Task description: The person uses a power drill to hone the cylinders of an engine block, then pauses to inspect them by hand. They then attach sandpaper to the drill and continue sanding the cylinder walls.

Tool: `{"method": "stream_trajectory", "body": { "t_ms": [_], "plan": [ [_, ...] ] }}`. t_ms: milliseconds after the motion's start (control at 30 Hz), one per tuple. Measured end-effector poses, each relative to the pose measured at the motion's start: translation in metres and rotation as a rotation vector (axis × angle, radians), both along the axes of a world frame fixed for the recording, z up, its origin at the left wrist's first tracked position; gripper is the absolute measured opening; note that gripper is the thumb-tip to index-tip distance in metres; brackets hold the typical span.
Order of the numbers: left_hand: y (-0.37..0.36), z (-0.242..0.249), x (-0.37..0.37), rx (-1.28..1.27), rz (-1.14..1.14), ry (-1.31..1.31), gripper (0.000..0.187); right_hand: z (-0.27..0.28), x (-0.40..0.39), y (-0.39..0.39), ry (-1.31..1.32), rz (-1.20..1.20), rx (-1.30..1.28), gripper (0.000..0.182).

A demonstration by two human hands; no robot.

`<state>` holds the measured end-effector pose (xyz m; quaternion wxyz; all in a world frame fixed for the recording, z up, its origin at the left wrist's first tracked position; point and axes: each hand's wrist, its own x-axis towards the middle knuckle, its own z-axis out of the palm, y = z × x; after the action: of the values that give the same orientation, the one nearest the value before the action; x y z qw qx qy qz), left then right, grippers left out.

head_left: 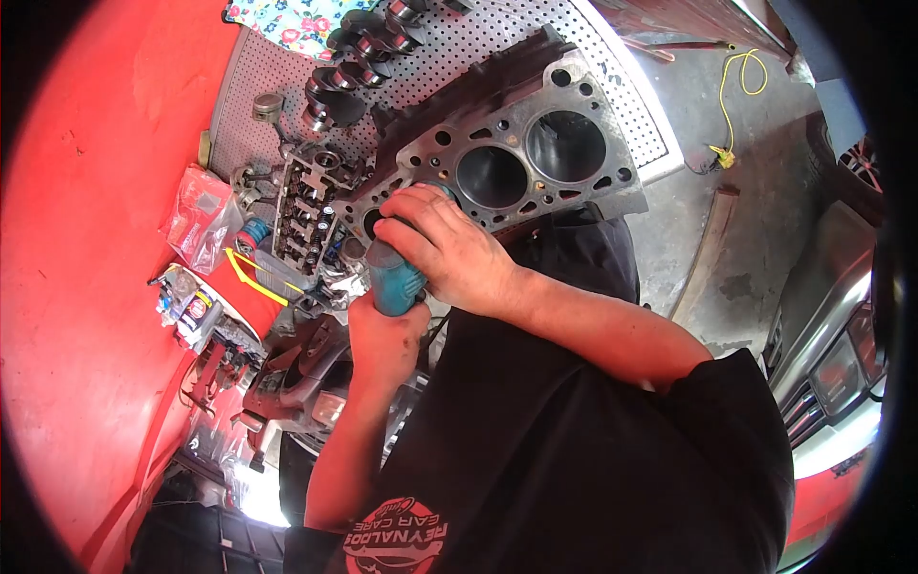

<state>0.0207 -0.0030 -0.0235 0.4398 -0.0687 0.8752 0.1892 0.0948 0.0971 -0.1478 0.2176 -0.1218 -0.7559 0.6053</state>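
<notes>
My left hand (pixel 382 335) is wrapped around the body of a teal power tool (pixel 394 282). My right hand (pixel 445 249) presses on the tool's head, which rests against the top deck of a grey engine block (pixel 574 91). The tool's working end is hidden under my right hand, at the block's near-left corner beside a partly covered bore. Two open cylinder bores (pixel 491 175) show further right. My black shirt fills the lower frame.
The block lies on a perforated metal table (pixel 459 43) with a crankshaft (pixel 359 62), a piston (pixel 269 106) and a cylinder head (pixel 304 212). Bagged parts (pixel 199 222) lie on a red surface at left. A yellow cable (pixel 734 91) crosses the concrete floor; a vehicle front (pixel 830 368) stands at right.
</notes>
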Motion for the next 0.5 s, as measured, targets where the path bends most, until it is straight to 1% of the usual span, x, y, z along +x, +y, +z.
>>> {"method": "stream_trajectory", "body": {
  "t_ms": [200, 267, 300, 367, 467, 500],
  "plan": [
    [-0.001, 0.0, -0.003, -0.028, -0.011, -0.019, 0.013, -0.001, -0.001, 0.001, 0.01, -0.005, 0.005, 0.052],
    [0.0, 0.001, -0.004, -0.02, -0.017, -0.029, 0.009, 0.0, -0.003, -0.002, 0.005, -0.014, 0.011, 0.051],
    [0.0, 0.002, -0.005, -0.013, -0.021, -0.03, 0.007, 0.0, -0.002, -0.002, 0.012, -0.018, 0.013, 0.055],
    [-0.004, 0.003, -0.004, -0.003, -0.051, -0.012, 0.01, 0.003, -0.002, -0.001, 0.027, -0.031, 0.019, 0.062],
    [-0.011, 0.015, 0.003, 0.055, -0.034, 0.012, 0.01, 0.014, 0.002, -0.006, 0.051, -0.043, 0.044, 0.05],
    [-0.014, 0.023, 0.007, 0.074, -0.013, 0.019, 0.01, 0.021, 0.003, -0.008, 0.074, -0.059, 0.056, 0.05]
  ]
}}
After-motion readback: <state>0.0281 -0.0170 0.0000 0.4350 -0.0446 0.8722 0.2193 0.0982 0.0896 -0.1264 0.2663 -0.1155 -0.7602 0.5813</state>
